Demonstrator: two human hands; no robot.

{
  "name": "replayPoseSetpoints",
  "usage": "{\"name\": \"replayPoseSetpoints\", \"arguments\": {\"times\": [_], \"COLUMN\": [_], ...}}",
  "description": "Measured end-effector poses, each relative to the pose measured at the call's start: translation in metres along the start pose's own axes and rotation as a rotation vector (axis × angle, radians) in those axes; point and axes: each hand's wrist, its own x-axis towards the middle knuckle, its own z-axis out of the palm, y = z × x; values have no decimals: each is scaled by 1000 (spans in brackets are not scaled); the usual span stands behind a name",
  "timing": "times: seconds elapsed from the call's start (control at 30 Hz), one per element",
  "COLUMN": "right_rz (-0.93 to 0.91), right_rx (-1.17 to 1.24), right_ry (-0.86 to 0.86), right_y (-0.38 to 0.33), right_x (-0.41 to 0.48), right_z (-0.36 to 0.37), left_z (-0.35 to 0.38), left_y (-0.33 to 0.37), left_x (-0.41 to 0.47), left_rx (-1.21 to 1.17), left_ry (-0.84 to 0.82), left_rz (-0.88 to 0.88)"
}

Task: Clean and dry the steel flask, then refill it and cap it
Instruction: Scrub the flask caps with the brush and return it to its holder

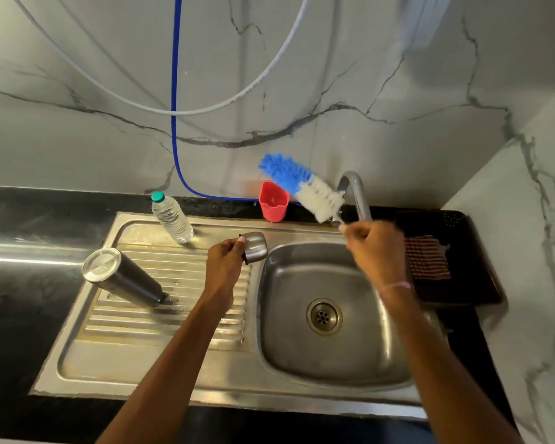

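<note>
The steel flask [122,277] stands upside down on the ribbed draining board [161,318], its flat base facing up. My left hand [226,259] grips the flask's steel cap [257,247] at the left rim of the sink basin [330,363]. My right hand [374,248] holds the handle of a bottle brush [302,187] with blue and white bristles. The brush is raised above the back of the sink and points up and to the left, just left of the tap [356,193]. No water runs from the tap.
A clear plastic water bottle [172,217] with a teal cap stands at the back of the draining board. A red cup [273,201] sits against the wall. A dark tray [455,293] with a striped cloth [426,257] lies right of the sink. A blue hose [175,91] hangs down the marble wall.
</note>
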Motion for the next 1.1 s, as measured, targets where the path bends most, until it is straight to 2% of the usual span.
{"name": "replayPoseSetpoints", "arguments": {"times": [0.13, 0.2, 0.33, 0.47, 0.63, 0.87, 1.03, 1.1], "right_rz": [165, 174, 126, 53, 50, 67, 78, 64], "right_rx": [353, 407, 283, 156, 116, 87, 52, 67], "right_ry": [-87, -110, -158, -183, -56, -141, -4, -13], "right_y": [38, 58, 92, 99, 91, 111, 89, 95], "right_x": [-71, -102, -154, -157, -114, -163, -104, -100], "right_z": [44, 46, 36, 35, 43, 31, 36, 36], "left_z": [16, 25, 42, 65, 98, 100, 117, 115], "left_y": [7, 12, 12, 9, -9, -3, -16, -11], "left_x": [-6, -12, -21, -34, -55, -42, -64, -61], "left_rx": [-103, -167, -205, -187, -34, -161, 32, 54], "left_ry": [-57, -64, -64, -87, -193, -56, -157, -138], "left_rz": [-33, -49, -41, -39, 53, -12, 133, 152]}}
